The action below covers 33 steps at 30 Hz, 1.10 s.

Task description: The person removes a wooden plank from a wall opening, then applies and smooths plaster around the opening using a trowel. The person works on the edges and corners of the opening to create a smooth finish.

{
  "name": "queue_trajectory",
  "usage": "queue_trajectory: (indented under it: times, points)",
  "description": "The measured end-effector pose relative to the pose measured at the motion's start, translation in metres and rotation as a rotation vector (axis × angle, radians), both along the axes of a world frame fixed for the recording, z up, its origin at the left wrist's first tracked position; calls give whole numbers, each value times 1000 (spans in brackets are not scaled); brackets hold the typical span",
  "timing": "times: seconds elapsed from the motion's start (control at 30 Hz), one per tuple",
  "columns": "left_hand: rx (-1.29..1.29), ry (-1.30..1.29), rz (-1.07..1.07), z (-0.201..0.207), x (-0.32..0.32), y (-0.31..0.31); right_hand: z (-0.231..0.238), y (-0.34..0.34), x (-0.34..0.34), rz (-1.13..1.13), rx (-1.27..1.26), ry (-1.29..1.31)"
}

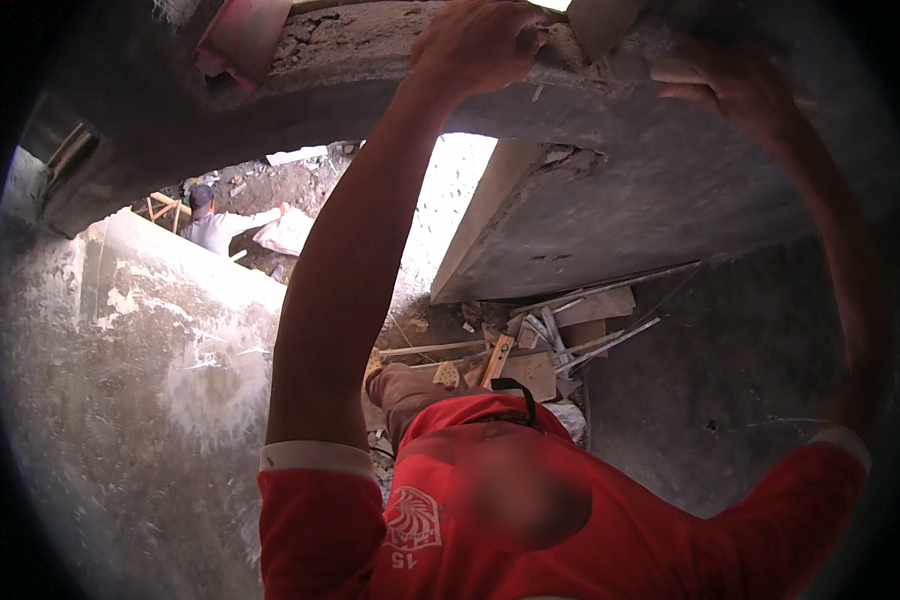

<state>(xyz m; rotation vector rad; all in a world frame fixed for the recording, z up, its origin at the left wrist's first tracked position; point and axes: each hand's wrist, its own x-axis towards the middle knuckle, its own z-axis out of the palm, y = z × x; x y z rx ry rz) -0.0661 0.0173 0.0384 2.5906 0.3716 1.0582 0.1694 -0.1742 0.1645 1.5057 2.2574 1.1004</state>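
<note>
Both my arms reach up to a rough concrete ledge (pixel 350 42) at the top of the view. My left hand (pixel 480 45) is on its broken edge with the fingers curled; what they grip, if anything, is hidden. To the right, my right hand (pixel 745 90) is closed round a tan stick-like handle (pixel 678 76), dim in the shadow. Between the hands a flat grey piece (pixel 605 25) stands against the ledge; whether it joins the handle I cannot tell.
A reddish channel-shaped piece (pixel 242 45) lies on the ledge at upper left. Below are a slanted concrete slab (pixel 570 225), scrap boards and sticks (pixel 560 345), and a patchy plastered wall (pixel 160 370). Beyond an opening, another person (pixel 215 228) handles a pale sack (pixel 285 232).
</note>
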Motion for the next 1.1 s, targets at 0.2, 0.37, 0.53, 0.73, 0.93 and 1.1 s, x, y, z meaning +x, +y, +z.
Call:
queue_trajectory:
  times: [0.2, 0.37, 0.53, 0.73, 0.93, 1.1]
  points:
    - [28, -19, 16, 0, -1, -1, 11, -8, 0, 97, -83, 358]
    - [-36, 37, 30, 5, -4, -6, -4, -15, 3, -22, -83, -70]
    - [163, 115, 2, 14, -4, -7, 9, -19, 26, 157, -134, 25]
    - [243, 31, 23, 12, -7, -9, 11, -15, 28, -139, -84, 218]
    - [110, 179, 28, 10, 0, -4, 6, -13, 15, 14, -95, 175]
    - [181, -51, 42, 14, -5, -10, 20, -14, -8, -94, -10, 479]
